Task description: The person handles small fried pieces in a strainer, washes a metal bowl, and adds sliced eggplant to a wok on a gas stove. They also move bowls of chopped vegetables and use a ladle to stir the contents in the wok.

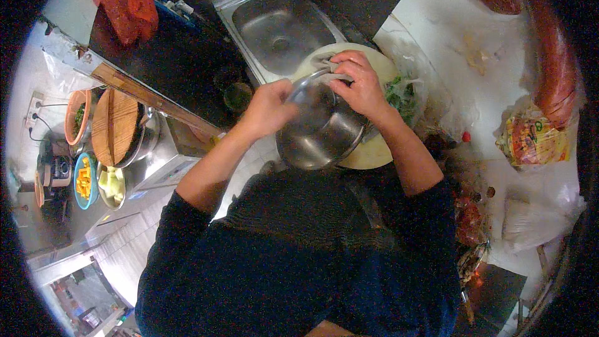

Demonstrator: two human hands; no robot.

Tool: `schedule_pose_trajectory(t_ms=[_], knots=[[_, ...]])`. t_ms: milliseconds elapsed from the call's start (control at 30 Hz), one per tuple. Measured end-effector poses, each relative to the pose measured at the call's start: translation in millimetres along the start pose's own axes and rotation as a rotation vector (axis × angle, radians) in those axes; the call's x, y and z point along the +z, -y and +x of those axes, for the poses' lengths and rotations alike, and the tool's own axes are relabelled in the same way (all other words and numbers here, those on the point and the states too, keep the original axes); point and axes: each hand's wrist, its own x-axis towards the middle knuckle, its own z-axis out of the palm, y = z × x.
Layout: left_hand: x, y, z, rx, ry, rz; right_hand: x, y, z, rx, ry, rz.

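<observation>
A stainless steel bowl (323, 145) is tilted in front of me. My left hand (273, 106), slightly blurred, grips its rim on the left. My right hand (358, 82) pinches a pale cloth (339, 76) against the far part of the rim. Beneath the bowl lies a round, pale cutting board (368, 157), partly hidden by the bowl and my right arm. Green leafy vegetables (401, 100) in a clear plastic bag are beside my right forearm.
A metal sink (285, 32) lies just beyond the board. A red plastic bag (124, 4) is at the far left. To my left stand a wok with a wooden lid (114, 126), a blue bowl of orange pieces (84, 182) and a bowl of pale green chunks (112, 187).
</observation>
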Motion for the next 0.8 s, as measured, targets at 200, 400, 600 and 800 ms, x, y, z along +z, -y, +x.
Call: schedule_pose_trajectory(t_ms=[200, 400, 600, 800], knots=[[-9.5, -6.4, 11.7, 0.17, -0.048, 0.085, -15.2, 12.4, 21.6, -0.023, 0.05, -0.142], [-10.8, -9.4, 19.0, 0.248, -0.058, 0.113, -10.2, 20.2, 26.3, 0.339, 0.067, -0.029], [-15.2, -7.5, 20.3, 0.191, -0.055, 0.073, 10.0, -0.3, 50.9, -0.08, 0.209, -0.387], [-27.5, 2.7, -5.3, -0.029, -0.183, 0.118, 33.7, -47.9, 18.9, 0.138, 0.133, -0.324]])
